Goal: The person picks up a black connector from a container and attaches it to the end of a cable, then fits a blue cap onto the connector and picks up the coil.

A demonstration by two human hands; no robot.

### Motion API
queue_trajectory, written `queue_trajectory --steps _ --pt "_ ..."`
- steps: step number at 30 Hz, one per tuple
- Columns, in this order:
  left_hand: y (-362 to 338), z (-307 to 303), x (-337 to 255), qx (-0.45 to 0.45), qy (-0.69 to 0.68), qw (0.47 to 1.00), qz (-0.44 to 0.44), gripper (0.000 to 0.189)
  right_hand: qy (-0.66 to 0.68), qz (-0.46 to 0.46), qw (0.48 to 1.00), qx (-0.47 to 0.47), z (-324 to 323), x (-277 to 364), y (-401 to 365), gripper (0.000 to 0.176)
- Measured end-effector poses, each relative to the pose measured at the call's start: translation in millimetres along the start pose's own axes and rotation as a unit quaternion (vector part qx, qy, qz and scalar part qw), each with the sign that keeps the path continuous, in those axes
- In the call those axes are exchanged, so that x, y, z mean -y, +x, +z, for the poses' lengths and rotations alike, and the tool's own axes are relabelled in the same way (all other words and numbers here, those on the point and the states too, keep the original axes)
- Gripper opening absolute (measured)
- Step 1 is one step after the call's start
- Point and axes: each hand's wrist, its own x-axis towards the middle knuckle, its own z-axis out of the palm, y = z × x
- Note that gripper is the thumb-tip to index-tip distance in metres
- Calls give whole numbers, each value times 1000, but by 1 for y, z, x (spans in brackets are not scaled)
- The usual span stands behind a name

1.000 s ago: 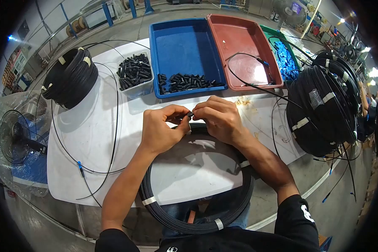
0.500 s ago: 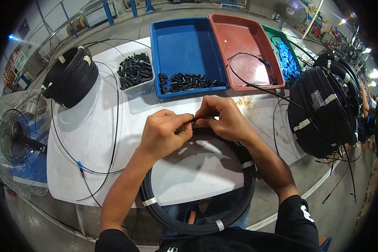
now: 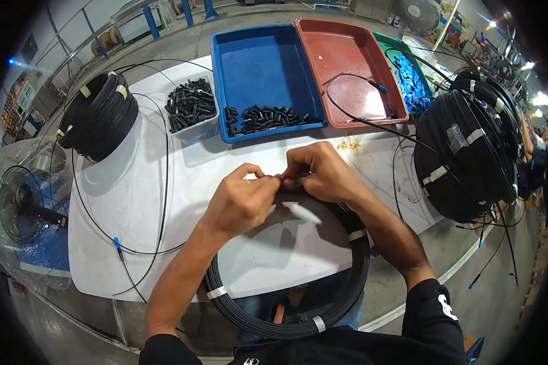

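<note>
A ring-shaped coil of black cable (image 3: 286, 329), bound with white bands, leans from the table's front edge toward my lap. At its top, my left hand (image 3: 242, 198) is closed, fingertips pinched together and pointing right. My right hand (image 3: 323, 173) is closed too, its thumb and forefinger pinching right against the left fingertips. What lies between the fingertips is small, dark and too hidden to name. The coil's upper part passes just under both hands.
A clear bin of black connector pieces (image 3: 192, 106), a blue tray (image 3: 265, 58), a red tray (image 3: 347, 52) and a green tray with blue pieces (image 3: 411, 82) line the far side. Cable coils stand left (image 3: 100, 115) and right (image 3: 463, 152). A loose cable (image 3: 165, 176) crosses the left table.
My left hand has turned over, with its fingertips shifted right to meet the right hand's. Dark strands that showed in the left fingers are now hidden. The view has shifted slightly.
</note>
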Motion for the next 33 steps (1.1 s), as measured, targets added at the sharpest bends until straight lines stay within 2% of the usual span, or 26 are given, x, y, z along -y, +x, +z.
queue_trajectory --steps 1,3,4,5,6,7,9,11,12,13,14,16,19,20,21,22,23,24,25,26,27,29,30,31,32,33 --pt "1 0 -1 17 34 998 49 23 1 0 1000 -3 -4 -1 2 16" --pt "3 0 -4 8 74 994 76 22 204 123 968 83 -11 -5 3 9" --pt "8 -4 -5 -2 71 996 47 21 179 79 979 56 -10 -4 5 9" --pt "11 -6 -5 -14 69 997 16 20 177 78 979 57 -7 -3 7 9" --pt "9 -2 -2 -53 40 997 -39 17 155 36 987 4 -1 -1 6 10" --pt "7 -1 -1 -55 41 997 -42 17 134 -6 990 -49 5 2 5 11" --pt "8 -5 0 -101 12 983 -154 15 119 -12 989 -84 11 8 2 13" --pt "9 -4 2 -98 27 979 -175 12 -82 -166 970 -160 20 -1 3 16" --pt "12 -2 0 -82 -72 943 -315 11 -95 -277 935 -201 22 -6 10 24" --pt "14 -1 -3 -63 -170 877 -446 11 -95 -277 935 -201 21 -7 9 24" --pt "17 -2 -3 -71 -252 833 -488 10 -139 -313 918 -202 17 -6 6 24" --pt "20 0 -4 -67 -235 842 -480 11 -183 -363 889 -211 17 -4 6 23" --pt "26 1 -16 -88 -174 875 -442 7 -184 -324 911 -176 13 3 1 24" --pt "23 0 -15 -104 -58 942 -314 6 -169 -285 929 -165 10 9 -2 22" --pt "22 0 -13 -116 61 976 -175 7 -169 -285 929 -167 12 12 -4 22" --pt "20 6 -10 -146 93 979 -105 10 -72 -157 971 -165 17 15 -5 19" --pt "19 5 -10 -143 92 980 -105 10 28 -23 987 -159 20 16 -6 16" --pt "19 4 -11 -136 149 979 -27 10 193 60 975 -91 16 4 -1 13" --pt "20 3 -11 -129 205 969 54 10 194 62 975 -93 8 -1 0 13" --pt "19 6 -8 -127 218 964 89 10 301 88 949 -15 -2 -5 1 14" --pt "20 4 -9 -129 218 963 90 10 403 111 906 65 -6 -7 2 15" --pt "23 -1 -10 -109 164 980 36 10 422 82 901 51 -2 -6 4 14" --pt "23 2 -6 -135 118 984 -5 11 292 20 956 -17 3 -3 3 14" --pt "19 -1 -5 -116 87 986 -83 11 155 -42 983 -84 8 2 2 14" --pt "18 -3 -3 -96 72 980 -159 12 64 -87 986 -129 10 11 0 15" --pt "18 -4 -2 -75 57 967 -235 13 64 -88 986 -128 15 10 1 15"
